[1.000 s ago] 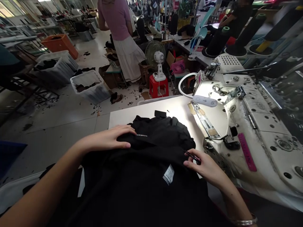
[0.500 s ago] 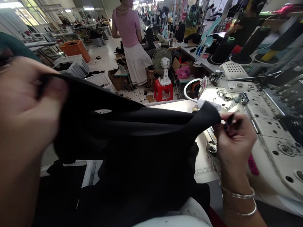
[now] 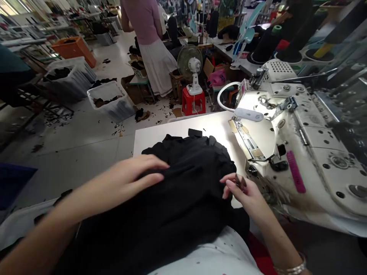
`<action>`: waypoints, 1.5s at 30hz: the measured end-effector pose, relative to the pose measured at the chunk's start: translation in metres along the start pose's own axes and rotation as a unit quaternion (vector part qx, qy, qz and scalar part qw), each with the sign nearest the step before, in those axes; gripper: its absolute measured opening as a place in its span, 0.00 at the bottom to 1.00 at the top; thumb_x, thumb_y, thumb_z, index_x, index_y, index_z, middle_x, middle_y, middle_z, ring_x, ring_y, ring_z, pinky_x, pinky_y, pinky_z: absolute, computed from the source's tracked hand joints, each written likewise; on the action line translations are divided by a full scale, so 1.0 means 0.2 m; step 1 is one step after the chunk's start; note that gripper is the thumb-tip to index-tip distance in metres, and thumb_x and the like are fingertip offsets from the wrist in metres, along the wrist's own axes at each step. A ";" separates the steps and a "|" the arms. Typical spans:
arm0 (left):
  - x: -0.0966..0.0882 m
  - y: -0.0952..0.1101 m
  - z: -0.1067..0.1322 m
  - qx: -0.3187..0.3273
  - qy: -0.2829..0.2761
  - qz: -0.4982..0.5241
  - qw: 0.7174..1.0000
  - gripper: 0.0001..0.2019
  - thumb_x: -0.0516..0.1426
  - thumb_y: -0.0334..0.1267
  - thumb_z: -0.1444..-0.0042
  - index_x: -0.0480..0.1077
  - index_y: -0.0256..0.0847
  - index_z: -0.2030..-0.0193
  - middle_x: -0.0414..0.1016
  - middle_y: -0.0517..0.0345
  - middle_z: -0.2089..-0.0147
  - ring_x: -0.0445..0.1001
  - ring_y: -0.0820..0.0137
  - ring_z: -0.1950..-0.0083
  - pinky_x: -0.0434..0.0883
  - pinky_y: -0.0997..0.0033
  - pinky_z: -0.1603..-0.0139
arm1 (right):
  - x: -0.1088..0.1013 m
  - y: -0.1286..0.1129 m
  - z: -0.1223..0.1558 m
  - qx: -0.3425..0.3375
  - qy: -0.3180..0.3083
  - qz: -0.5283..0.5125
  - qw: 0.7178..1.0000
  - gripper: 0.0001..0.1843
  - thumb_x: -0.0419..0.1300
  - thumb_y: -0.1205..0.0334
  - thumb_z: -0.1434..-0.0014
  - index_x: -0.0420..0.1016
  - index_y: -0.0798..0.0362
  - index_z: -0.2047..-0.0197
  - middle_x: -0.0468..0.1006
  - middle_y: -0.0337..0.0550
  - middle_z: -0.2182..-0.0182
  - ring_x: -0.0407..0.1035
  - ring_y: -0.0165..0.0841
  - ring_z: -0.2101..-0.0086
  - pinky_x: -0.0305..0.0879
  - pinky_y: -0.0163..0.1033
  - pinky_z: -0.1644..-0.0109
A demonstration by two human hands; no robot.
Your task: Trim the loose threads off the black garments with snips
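Observation:
A heap of black fabric (image 3: 183, 187) lies over the front of the white table and spills down onto my lap. My left hand (image 3: 143, 172) rests on or just above its left side, fingers stretched out and thumb apart, with nothing held. At the right side of the fabric is my right hand (image 3: 241, 189), its fingers curled around small dark thread snips (image 3: 240, 181) whose pointed tips stick up. Whether the fingertips of that hand touch the cloth I cannot tell. Just right of it stands a white sewing machine (image 3: 309, 137) with a lit work area.
The white tabletop (image 3: 160, 131) extends behind the fabric. A lamp (image 3: 249, 114) on a bent neck hangs by the machine. Beyond are a fan (image 3: 195, 67) on a red stool (image 3: 193, 101), a crate of scraps (image 3: 110, 101), thread cones (image 3: 266, 46) and a person in a pink top (image 3: 145, 21).
The black cloth that was stretched up between both hands now lies lowered on the heap. My left hand has let go and opened; my right hand has come down, off the cloth's edge.

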State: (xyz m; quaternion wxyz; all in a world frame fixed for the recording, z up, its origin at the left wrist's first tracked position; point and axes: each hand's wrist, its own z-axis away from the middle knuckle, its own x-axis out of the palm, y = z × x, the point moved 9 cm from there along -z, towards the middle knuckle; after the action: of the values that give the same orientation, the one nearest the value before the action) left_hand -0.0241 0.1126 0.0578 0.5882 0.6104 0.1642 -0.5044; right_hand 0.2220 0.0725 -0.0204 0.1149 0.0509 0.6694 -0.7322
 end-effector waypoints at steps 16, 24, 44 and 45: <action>0.17 0.25 -0.12 0.033 -0.011 0.167 0.985 0.16 0.43 0.48 0.41 0.65 0.42 0.64 0.68 0.61 0.70 0.66 0.74 0.70 0.62 0.77 0.70 | 0.03 -0.42 0.08 -0.285 0.164 0.019 0.944 0.05 0.59 0.70 0.46 0.74 0.52 0.71 0.66 0.37 0.78 0.62 0.27 0.76 0.60 0.33 0.73; 0.14 0.21 -0.17 0.010 0.017 0.178 0.984 0.08 0.52 0.41 0.44 0.68 0.42 0.69 0.70 0.63 0.70 0.70 0.73 0.67 0.66 0.79 0.67 | 0.21 -0.27 0.16 -0.205 -0.211 0.125 0.947 0.06 0.63 0.65 0.50 0.73 0.54 0.77 0.75 0.43 0.67 0.69 0.29 0.72 0.62 0.32 0.70; 0.15 0.43 0.25 0.347 0.288 -0.047 0.891 0.11 0.50 0.16 0.52 0.59 0.37 0.74 0.58 0.60 0.72 0.58 0.79 0.73 0.59 0.79 0.77 | 0.25 -0.34 0.10 -0.172 -0.036 -0.008 0.984 0.11 0.63 0.64 0.49 0.65 0.51 0.63 0.63 0.34 0.74 0.57 0.25 0.76 0.55 0.30 0.75; 0.16 0.43 0.25 0.345 0.291 -0.045 0.891 0.12 0.51 0.16 0.53 0.60 0.37 0.74 0.58 0.60 0.72 0.58 0.79 0.73 0.59 0.79 0.76 | 0.26 -0.34 0.09 -0.174 -0.036 -0.006 0.984 0.11 0.62 0.65 0.49 0.65 0.51 0.63 0.62 0.34 0.75 0.57 0.25 0.76 0.55 0.30 0.74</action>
State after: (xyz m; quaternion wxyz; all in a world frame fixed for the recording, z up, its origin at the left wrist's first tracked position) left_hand 0.0371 0.0346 0.0900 0.2434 0.8864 0.1709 -0.3549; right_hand 0.1568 0.0541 0.0352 0.1416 -0.0002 0.7822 -0.6067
